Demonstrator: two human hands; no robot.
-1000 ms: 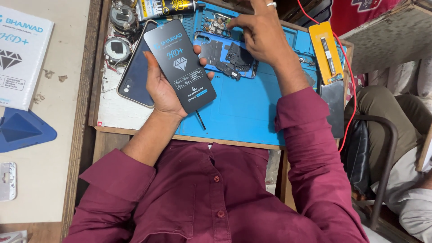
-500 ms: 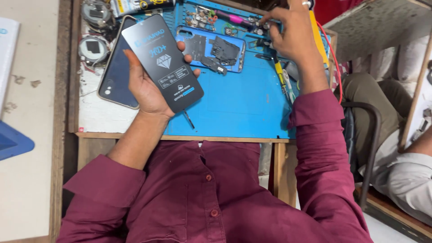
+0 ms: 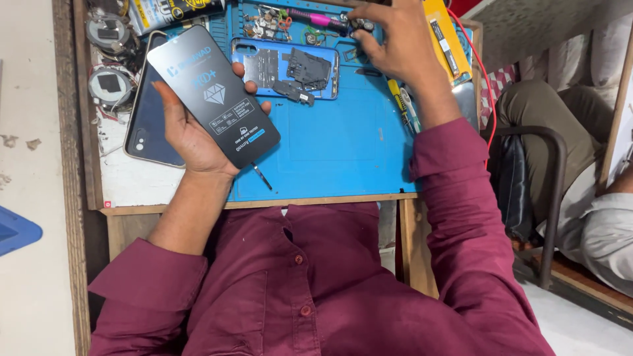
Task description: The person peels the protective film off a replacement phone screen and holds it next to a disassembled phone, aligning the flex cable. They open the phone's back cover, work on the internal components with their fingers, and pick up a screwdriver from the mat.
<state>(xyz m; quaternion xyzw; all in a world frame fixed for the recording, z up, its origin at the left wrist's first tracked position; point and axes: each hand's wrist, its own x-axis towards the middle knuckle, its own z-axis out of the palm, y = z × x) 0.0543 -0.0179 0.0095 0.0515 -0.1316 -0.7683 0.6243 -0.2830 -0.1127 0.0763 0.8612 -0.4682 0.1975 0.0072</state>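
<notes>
**Left hand holds a dark flat packet; right hand reaches among small parts at the far edge of the mat**

The left hand [image 3: 191, 135] is clamped on a flat black screen-protector packet [image 3: 212, 95], fingers curled round its right edge and the thumb along its left edge, the printed face turned up toward the camera. The packet is tilted, lifted above the surface [image 3: 142, 181]. Beneath it and the hand lies a dark phone [image 3: 146, 128], back up, on the pale left part of the surface, partly covered by the packet.

The right hand [image 3: 395, 46] reaches to the far edge of the blue work mat [image 3: 336, 155], its fingertips drawn together over a cluster of small metal parts [image 3: 359, 25]; whether they pinch one of them cannot be told. Beside the fingertips lies a pink-handled tool [image 3: 316, 18].

Between the two hands an opened blue phone [image 3: 285, 69] lies on the mat with its inner boards exposed, and a loose dark component [image 3: 293, 92] rests on its near edge. A thin metal probe [image 3: 262, 177] lies on the mat just below the left wrist. A yellow flat tool [image 3: 443, 39] sits to the right of the right hand, with a red wire [image 3: 476, 72] running past it. Round grey holders [image 3: 109, 86] stand at the far left.
</notes>
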